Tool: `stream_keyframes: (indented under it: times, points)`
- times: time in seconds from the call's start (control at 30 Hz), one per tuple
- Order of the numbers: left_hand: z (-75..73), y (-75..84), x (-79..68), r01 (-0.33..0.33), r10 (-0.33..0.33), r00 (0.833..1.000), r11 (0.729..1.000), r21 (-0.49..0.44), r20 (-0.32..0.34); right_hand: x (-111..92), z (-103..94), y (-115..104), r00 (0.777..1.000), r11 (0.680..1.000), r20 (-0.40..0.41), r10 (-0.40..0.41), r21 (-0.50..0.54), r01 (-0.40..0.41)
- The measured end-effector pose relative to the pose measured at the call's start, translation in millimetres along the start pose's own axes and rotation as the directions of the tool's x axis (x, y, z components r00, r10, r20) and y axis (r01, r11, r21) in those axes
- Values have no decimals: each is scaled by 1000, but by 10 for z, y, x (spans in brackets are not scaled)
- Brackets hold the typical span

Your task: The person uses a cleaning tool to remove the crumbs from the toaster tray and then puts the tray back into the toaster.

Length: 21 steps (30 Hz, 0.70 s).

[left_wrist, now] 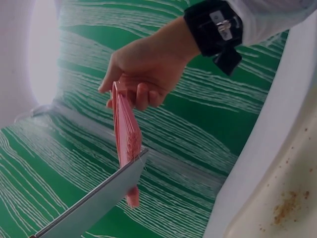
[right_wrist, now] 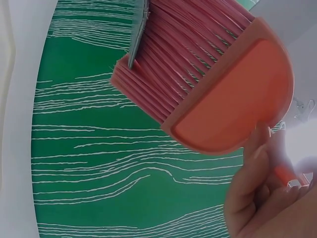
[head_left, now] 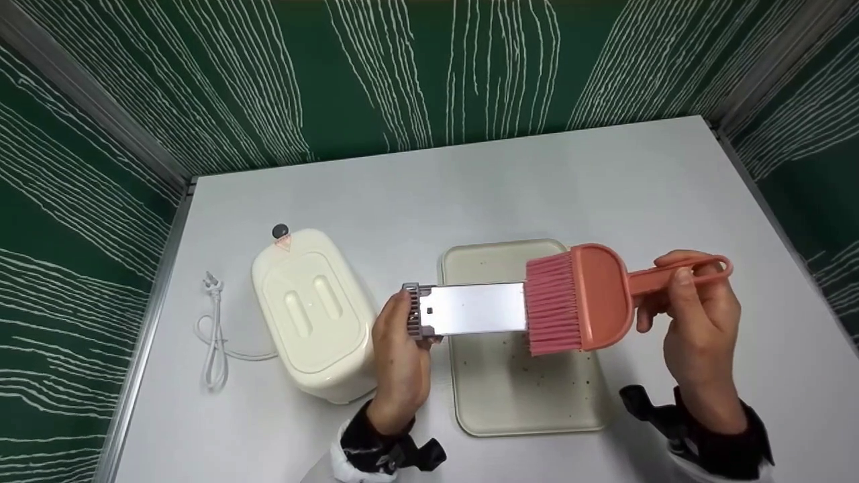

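Observation:
In the head view my left hand (head_left: pixel 401 365) grips the grey slotted end of a toaster's flat metal crumb tray (head_left: pixel 476 308). The crumb tray is held level over a beige tray (head_left: pixel 527 412). By its looped handle, my right hand (head_left: pixel 704 322) holds an orange brush (head_left: pixel 604 295) with pink bristles. Those bristles (right_wrist: pixel 173 54) meet the free end of the metal in the right wrist view, some on either side of its edge. Brown crumbs (left_wrist: pixel 287 208) lie scattered in the beige tray, as the left wrist view shows.
A cream toaster (head_left: pixel 322 315) with a closed two-ridged lid stands left of my left hand. Its white cord and plug (head_left: pixel 213 288) lie coiled on the white table (head_left: pixel 376 201). Green panels (head_left: pixel 436 80) with white lines enclose the table at the back and sides.

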<state>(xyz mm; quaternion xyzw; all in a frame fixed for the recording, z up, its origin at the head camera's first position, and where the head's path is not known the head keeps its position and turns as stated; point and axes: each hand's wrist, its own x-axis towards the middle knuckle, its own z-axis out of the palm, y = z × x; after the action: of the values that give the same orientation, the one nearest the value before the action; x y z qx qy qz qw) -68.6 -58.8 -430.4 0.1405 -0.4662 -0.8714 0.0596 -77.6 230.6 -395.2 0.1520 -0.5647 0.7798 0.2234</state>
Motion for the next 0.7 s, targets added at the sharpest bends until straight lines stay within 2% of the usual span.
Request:
stream_keyframes:
  times: [0.7]
  points:
    - [16, 8, -10, 11, -11, 1000, 1000, -4, -9, 9, -52, -52, 999, 999, -41, -31, 14, 32]
